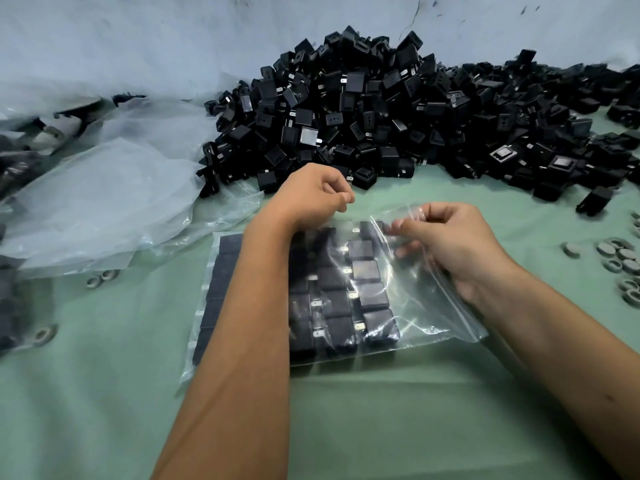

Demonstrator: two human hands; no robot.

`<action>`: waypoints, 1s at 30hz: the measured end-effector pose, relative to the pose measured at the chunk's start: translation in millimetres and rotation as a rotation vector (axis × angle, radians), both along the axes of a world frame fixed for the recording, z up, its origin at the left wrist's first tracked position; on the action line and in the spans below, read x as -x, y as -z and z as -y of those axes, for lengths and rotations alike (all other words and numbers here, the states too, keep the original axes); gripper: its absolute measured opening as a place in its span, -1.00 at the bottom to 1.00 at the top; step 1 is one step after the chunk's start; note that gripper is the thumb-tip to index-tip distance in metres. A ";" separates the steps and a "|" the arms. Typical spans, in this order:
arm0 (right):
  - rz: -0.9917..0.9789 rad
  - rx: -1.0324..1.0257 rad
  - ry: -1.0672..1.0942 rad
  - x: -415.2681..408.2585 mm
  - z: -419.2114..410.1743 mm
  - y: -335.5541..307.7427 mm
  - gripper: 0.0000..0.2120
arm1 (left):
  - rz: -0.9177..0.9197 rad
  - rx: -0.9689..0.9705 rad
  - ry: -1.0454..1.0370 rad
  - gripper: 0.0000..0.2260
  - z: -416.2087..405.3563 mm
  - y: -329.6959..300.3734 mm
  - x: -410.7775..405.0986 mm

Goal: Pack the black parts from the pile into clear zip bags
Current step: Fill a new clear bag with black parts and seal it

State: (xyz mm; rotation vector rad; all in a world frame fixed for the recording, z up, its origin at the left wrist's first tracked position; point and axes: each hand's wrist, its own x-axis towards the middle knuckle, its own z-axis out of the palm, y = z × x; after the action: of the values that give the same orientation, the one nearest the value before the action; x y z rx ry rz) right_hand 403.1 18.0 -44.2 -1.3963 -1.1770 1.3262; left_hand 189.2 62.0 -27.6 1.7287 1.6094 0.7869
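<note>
A big pile of black parts (367, 109) lies at the back of the green table. In front of me a clear zip bag (415, 306) lies flat, filled with neat rows of black parts (367, 268); its zip mouth faces right. My right hand (446, 247) pinches the raised upper flap of the bag's mouth between thumb and fingers. My left hand (311, 197) hovers over the bag's far edge, just in front of the pile, with its fingers curled and thumb against the fingertips. I see nothing between them. My left forearm hides part of the bagged rows.
Crumpled clear plastic sheets (110, 199) lie at the left. Grey rings (620, 258) are scattered at the right edge, and a few more rings (102, 278) at the left. A lone black part (594, 202) sits right of the bag. The pale wall rises behind the pile.
</note>
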 end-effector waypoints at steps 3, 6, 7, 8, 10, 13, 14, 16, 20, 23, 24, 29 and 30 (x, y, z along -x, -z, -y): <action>-0.062 0.066 -0.003 4.1 -0.7 -1.9 -0.77 | -0.012 0.046 0.045 -0.84 2.9 -1.1 7.8; -0.034 0.054 -0.030 4.0 -0.4 2.2 -0.84 | -0.083 0.096 0.089 -0.87 6.3 -2.7 14.4; -0.013 0.043 -0.035 3.8 -0.6 3.8 -0.86 | -0.107 0.110 0.102 -0.89 7.6 -3.7 15.9; -0.001 0.034 -0.038 4.0 -0.7 5.2 -0.86 | -0.118 0.124 0.111 -0.90 8.7 -4.6 17.4; 0.017 0.016 -0.033 5.6 -1.1 7.3 -0.79 | -0.118 0.152 0.125 -0.91 10.1 -7.5 21.0; 0.049 -0.009 -0.013 11.0 -1.7 8.7 -0.75 | -0.099 0.167 0.153 -0.92 11.7 -10.2 24.3; 0.026 -0.007 -0.003 12.3 -2.3 9.2 -0.78 | -0.069 0.166 0.161 -0.92 11.5 -9.6 23.5; -0.033 0.002 0.022 12.4 -3.4 10.0 -0.83 | -0.031 0.157 0.171 -0.93 11.3 -7.8 17.7; -0.073 -0.007 0.028 8.2 -3.5 12.0 -0.84 | -0.083 0.151 0.186 -0.95 7.8 -3.6 4.9; -0.103 -0.010 -0.010 6.9 -1.9 12.6 -0.79 | -0.097 0.138 0.175 -0.92 4.7 0.0 4.2; -0.118 -0.013 -0.020 6.5 -1.5 12.5 -0.77 | -0.093 0.138 0.171 -0.91 4.3 1.2 5.0; -0.116 -0.028 -0.103 4.1 0.2 11.6 -0.75 | -0.070 0.115 0.135 -0.92 2.0 4.9 6.7; -0.116 -0.030 -0.112 4.7 0.8 11.4 -0.74 | -0.070 0.108 0.126 -0.91 1.3 5.4 6.2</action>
State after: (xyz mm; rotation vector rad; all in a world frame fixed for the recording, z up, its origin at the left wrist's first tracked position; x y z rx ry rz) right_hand 398.4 17.2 -55.6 -1.2307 -1.2061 1.4421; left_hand 183.0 60.7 -33.0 1.7778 1.5423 0.5748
